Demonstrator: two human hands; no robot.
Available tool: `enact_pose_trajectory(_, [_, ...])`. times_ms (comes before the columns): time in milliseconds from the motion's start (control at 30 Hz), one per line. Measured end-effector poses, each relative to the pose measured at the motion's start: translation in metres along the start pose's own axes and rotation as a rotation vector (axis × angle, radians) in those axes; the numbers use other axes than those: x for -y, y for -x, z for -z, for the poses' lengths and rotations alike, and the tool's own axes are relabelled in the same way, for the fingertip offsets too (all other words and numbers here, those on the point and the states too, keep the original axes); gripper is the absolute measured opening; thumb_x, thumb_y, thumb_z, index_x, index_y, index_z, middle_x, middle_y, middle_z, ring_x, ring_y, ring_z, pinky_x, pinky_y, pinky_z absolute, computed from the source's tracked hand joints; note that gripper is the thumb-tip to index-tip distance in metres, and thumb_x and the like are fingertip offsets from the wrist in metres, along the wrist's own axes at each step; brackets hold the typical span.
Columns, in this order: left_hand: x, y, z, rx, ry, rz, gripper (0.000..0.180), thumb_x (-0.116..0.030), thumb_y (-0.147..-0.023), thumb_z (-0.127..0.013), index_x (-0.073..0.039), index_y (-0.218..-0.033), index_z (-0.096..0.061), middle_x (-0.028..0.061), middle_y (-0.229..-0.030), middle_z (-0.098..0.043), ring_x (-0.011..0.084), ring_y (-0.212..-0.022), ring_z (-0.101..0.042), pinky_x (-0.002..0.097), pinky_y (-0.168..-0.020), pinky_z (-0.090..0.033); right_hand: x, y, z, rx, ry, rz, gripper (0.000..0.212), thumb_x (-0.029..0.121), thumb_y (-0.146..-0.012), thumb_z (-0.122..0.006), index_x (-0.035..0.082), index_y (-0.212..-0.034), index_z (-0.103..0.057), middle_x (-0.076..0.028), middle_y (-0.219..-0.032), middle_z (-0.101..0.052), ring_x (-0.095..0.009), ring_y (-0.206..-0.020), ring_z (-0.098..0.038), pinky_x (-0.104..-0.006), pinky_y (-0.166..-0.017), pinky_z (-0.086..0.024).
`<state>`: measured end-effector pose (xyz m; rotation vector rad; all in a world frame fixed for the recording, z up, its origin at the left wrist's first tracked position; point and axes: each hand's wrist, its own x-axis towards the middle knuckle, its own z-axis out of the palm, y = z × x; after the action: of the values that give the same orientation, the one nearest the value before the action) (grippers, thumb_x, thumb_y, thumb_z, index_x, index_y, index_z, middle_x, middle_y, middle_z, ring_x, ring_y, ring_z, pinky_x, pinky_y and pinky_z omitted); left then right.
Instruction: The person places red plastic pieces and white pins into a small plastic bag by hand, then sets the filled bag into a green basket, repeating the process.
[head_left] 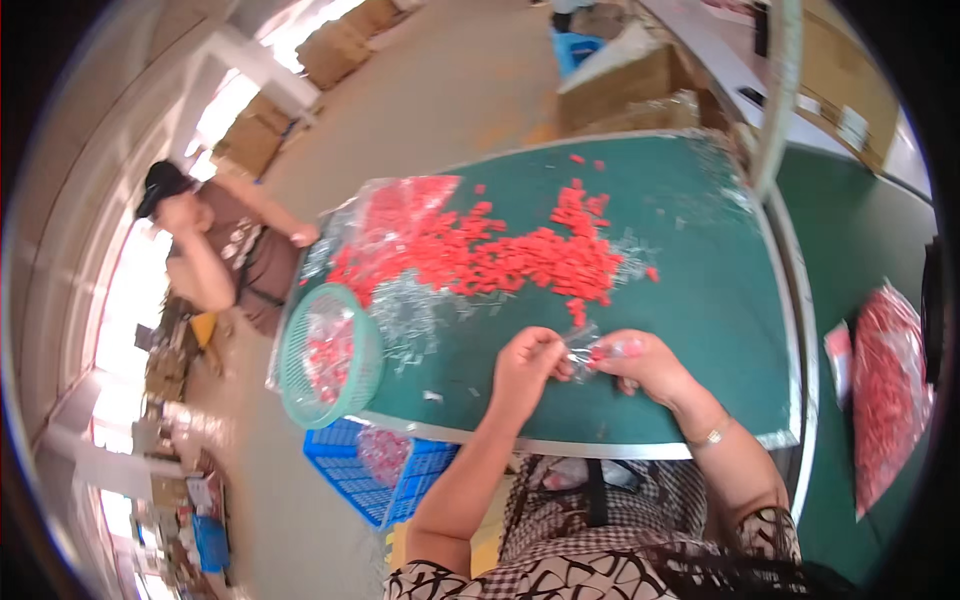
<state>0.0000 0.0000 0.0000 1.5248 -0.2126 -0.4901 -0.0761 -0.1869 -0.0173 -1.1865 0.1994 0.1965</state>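
Above the near edge of the green-topped table, my two hands meet. My left hand pinches the side of a small clear plastic bag. My right hand is closed at the bag's other side, with small red pieces showing at its fingers; how many it holds is hidden. Just beyond the hands spreads a heap of small red plastic pieces. Left of it lies a pile of thin, silvery metal parts, too small to name exactly.
A mint-green basket with bagged red pieces stands at the table's left corner. Below it is a blue crate. A large clear bag lies over the heap. A person is at the left edge. A metal post rises at right.
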Motion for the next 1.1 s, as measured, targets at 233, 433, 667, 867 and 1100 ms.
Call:
enact_pose_trajectory(233, [-0.028, 0.052, 0.079, -0.341, -0.116, -0.195, 0.006, -0.007, -0.088, -0.055, -0.001, -0.092, -0.056, 0.0068, -0.074, -0.061, 0.0149, -0.065, -0.06, 0.0279, -0.061, -0.051, -0.004, -0.002, 0.0, 0.006, -0.196, -0.087, 0.016, 0.006, -0.085, -0.061, 0.002, -0.1, -0.058, -0.006, -0.078, -0.061, -0.007, -0.047, -0.044, -0.0228, -0.041, -0.036])
enact_pose_trajectory(433, [-0.064, 0.073, 0.177, -0.904, 0.603, -0.588, 0.012, -0.015, -0.089, -0.058, -0.007, -0.093, -0.051, 0.0072, -0.083, -0.061, 0.0176, -0.068, -0.059, 0.0307, -0.063, -0.051, -0.01, -0.007, 0.001, 0.019, -0.334, -0.056, 0.015, 0.005, -0.088, -0.056, 0.002, -0.103, -0.056, -0.007, -0.08, -0.059, -0.011, -0.052, -0.048, -0.027, -0.048, -0.041])
enact_pose_trajectory(667, [0.002, 0.065, 0.05, -0.228, 0.038, 0.109, 0.023, -0.015, -0.084, -0.061, -0.001, -0.102, -0.058, 0.0055, -0.086, -0.061, 0.014, -0.072, -0.059, 0.0277, -0.067, -0.049, -0.014, -0.008, -0.005, 0.06, -0.467, 0.022, 0.016, 0.004, -0.089, -0.054, 0.004, -0.105, -0.053, -0.008, -0.087, -0.059, -0.017, -0.068, -0.058, -0.0339, -0.067, -0.053])
enact_pose_trajectory(867, [0.033, 0.046, -0.032, 0.089, -0.28, -0.185, 0.013, -0.005, -0.085, -0.061, 0.0, -0.097, -0.06, 0.0019, -0.083, -0.059, 0.008, -0.07, -0.055, 0.0237, -0.062, -0.046, -0.017, -0.01, -0.003, -0.041, -0.538, 0.109, 0.017, 0.003, -0.088, -0.055, 0.006, -0.105, -0.052, -0.008, -0.09, -0.06, -0.018, -0.079, -0.061, -0.0406, -0.082, -0.054])
enact_pose_trajectory(1100, [0.042, 0.05, -0.036, 0.067, -0.458, -0.424, 0.008, -0.004, -0.082, -0.062, 0.0, -0.089, -0.061, 0.0071, -0.077, -0.056, 0.0153, -0.061, -0.052, 0.0275, -0.056, -0.043, -0.02, -0.015, -0.001, -0.046, -0.562, 0.109, 0.019, 0.006, -0.089, -0.056, 0.007, -0.107, -0.052, -0.006, -0.088, -0.059, -0.013, -0.07, -0.055, -0.0321, -0.064, -0.051])
